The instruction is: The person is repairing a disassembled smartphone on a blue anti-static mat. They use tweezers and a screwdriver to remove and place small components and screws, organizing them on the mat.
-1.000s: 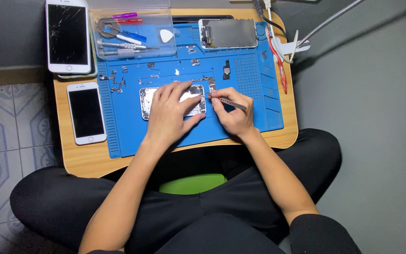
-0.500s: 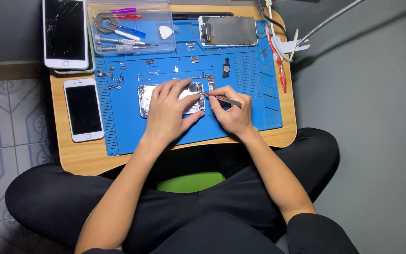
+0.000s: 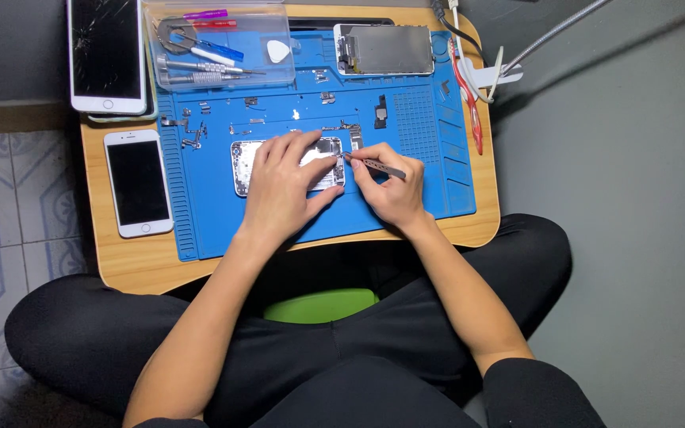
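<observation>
An opened phone body point(image 3: 241, 165) lies on the blue work mat point(image 3: 438, 174), its silver inside facing up. My left hand point(image 3: 283, 186) rests flat over it and holds it down. My right hand point(image 3: 390, 186) grips grey metal tweezers point(image 3: 376, 165), whose tip points left at the phone body's right end. Small screws and metal parts point(image 3: 192, 131) lie scattered on the mat above and left of the phone body.
A detached screen panel point(image 3: 386, 49) lies at the mat's top. A clear tray point(image 3: 216, 47) holds screwdrivers and a pick. A cracked white phone point(image 3: 106, 55) and a smaller white phone point(image 3: 138, 184) lie on the wooden lap table point(image 3: 132, 261). Red-handled tool point(image 3: 469, 103) at right.
My right hand has turned the tweezers so their tip now points at the phone body's right end. The view has shifted slightly; my left hand stays on the phone body.
</observation>
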